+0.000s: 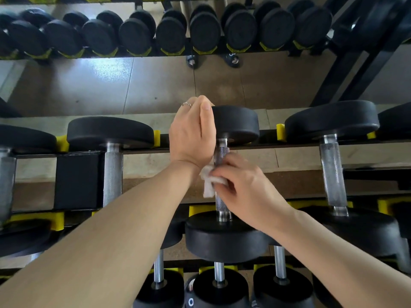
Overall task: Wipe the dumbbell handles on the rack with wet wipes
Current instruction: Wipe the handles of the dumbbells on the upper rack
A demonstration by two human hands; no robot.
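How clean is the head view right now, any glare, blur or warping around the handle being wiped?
Head view: the knurled handle and both hands, left hand and right hand, are fairly sharp; the wet wipe is bright and slightly smeared; a pale glare patch sits on the floor tiles; wide-angle bending curves the upper row of dumbbells and softens the edges.

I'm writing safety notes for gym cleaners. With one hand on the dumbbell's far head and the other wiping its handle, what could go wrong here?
1. The left hand holds the far head beside the yellow cradle; if the dumbbell rolls, fingers could get pinched.
2. The right hand pinches a small bunched wet wipe on the knurled handle; it may snag or tear.
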